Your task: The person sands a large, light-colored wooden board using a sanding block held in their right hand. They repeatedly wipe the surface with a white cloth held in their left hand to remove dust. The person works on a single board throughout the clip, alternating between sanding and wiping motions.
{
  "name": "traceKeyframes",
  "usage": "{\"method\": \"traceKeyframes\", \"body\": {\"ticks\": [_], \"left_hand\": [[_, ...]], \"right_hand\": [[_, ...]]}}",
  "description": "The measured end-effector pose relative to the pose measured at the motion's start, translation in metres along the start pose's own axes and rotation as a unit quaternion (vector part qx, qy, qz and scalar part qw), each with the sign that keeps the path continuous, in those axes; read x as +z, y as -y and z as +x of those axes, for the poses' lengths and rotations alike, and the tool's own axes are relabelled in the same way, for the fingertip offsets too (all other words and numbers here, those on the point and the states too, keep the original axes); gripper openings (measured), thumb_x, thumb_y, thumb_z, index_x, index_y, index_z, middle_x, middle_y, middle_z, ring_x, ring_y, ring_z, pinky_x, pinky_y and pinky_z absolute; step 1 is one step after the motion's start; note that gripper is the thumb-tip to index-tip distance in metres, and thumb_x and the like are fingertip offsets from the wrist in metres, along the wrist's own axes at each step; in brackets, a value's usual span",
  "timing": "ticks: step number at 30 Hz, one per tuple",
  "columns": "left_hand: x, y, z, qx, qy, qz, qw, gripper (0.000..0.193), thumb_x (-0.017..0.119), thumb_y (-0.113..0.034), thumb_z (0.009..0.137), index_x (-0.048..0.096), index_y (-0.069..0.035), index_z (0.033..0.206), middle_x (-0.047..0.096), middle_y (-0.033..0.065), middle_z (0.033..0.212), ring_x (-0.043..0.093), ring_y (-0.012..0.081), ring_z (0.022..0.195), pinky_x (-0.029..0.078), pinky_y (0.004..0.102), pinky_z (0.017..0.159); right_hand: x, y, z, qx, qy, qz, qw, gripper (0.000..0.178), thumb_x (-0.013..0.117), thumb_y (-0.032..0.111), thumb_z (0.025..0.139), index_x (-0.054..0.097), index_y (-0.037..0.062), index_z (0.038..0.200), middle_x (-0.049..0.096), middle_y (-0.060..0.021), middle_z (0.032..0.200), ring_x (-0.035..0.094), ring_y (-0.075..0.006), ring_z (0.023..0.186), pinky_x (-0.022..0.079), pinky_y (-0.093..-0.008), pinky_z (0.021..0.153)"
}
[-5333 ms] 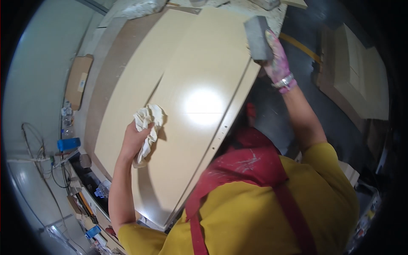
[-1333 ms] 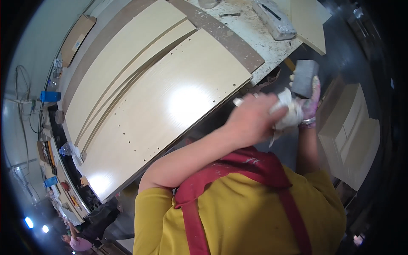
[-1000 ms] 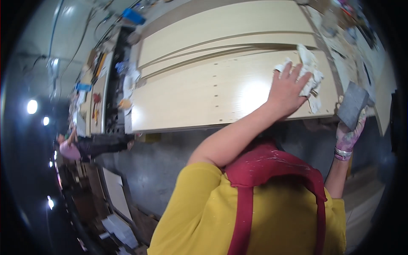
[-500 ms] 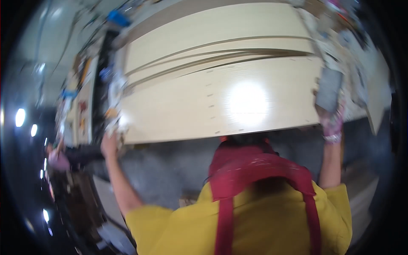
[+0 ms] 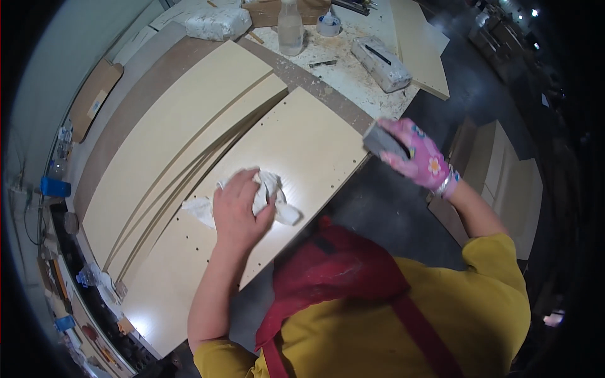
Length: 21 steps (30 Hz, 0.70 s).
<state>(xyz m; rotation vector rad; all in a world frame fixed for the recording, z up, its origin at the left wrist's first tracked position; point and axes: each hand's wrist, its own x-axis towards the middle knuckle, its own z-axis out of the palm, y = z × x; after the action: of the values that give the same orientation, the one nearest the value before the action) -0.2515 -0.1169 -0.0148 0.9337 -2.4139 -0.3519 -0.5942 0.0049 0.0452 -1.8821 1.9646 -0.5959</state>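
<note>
Your workbench (image 5: 353, 75) runs from the top of the view down to the lower left, and most of it is covered by pale boards lying flat side by side. The nearest board (image 5: 302, 145) is the one you are working on: it lies along the bench's near edge, with small drilled holes in rows along its length and a corner reaching out toward your right hand. Beyond it, toward the far edge, lie narrower strips and another long board (image 5: 183, 120), all parallel to the first. A further pale panel (image 5: 419, 44) rests at the bench's far right corner, sticking out past the edge. On the dusty bare end of the bench at the top you have a wrapped grey block (image 5: 381, 63), a lumpy white bag (image 5: 214, 25) near the far edge, a clear plastic bottle (image 5: 290, 28) standing upright, and a small roll of tape (image 5: 328, 25) just beside it. Your left hand (image 5: 239, 211) lies palm down on the nearest board, fingers spread and pressing a crumpled white rag (image 5: 271, 195) flat against the surface; the rag sticks out on both sides of the hand. Your right hand (image 5: 419, 157), in a pink flowered glove, is closed around a dark grey sanding block (image 5: 381, 142), which sits right at the board's near right corner, at the bench's edge.
</note>
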Motion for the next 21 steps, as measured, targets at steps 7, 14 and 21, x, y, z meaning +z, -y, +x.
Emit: {"method": "traceKeyframes", "body": {"ticks": [7,14,21], "left_hand": [[0.010,0.004,-0.001,0.036,0.020,-0.006,0.999,0.026,0.073,-0.023,0.073,0.063,-0.006,0.091,0.067,0.0102,0.116,0.064,0.0297,0.109,0.048,0.0432,0.074],[0.008,0.005,-0.001,0.023,-0.004,0.004,1.000,0.028,0.070,-0.019,0.074,0.063,-0.003,0.096,0.068,0.0113,0.113,0.063,0.0308,0.109,0.048,0.0416,0.077],[0.007,0.003,0.001,0.026,0.009,0.010,1.000,0.027,0.071,-0.019,0.074,0.062,-0.003,0.094,0.068,0.0115,0.114,0.064,0.0308,0.110,0.049,0.0417,0.077]], "right_hand": [[0.069,0.013,0.162,0.026,-0.045,-0.065,0.997,0.062,0.059,0.049,0.089,0.048,0.0181,0.141,0.057,-0.0280,0.121,0.060,-0.0426,0.107,0.050,-0.0471,0.089],[0.050,-0.005,0.083,0.055,-0.019,-0.093,0.994,0.066,0.057,0.052,0.088,0.047,0.0183,0.143,0.061,-0.0264,0.114,0.062,-0.0406,0.102,0.050,-0.0429,0.091],[0.068,0.019,0.202,0.014,-0.038,-0.156,0.987,0.060,0.061,0.048,0.083,0.056,0.0147,0.133,0.059,-0.0249,0.118,0.063,-0.0375,0.101,0.052,-0.0440,0.085]]}}
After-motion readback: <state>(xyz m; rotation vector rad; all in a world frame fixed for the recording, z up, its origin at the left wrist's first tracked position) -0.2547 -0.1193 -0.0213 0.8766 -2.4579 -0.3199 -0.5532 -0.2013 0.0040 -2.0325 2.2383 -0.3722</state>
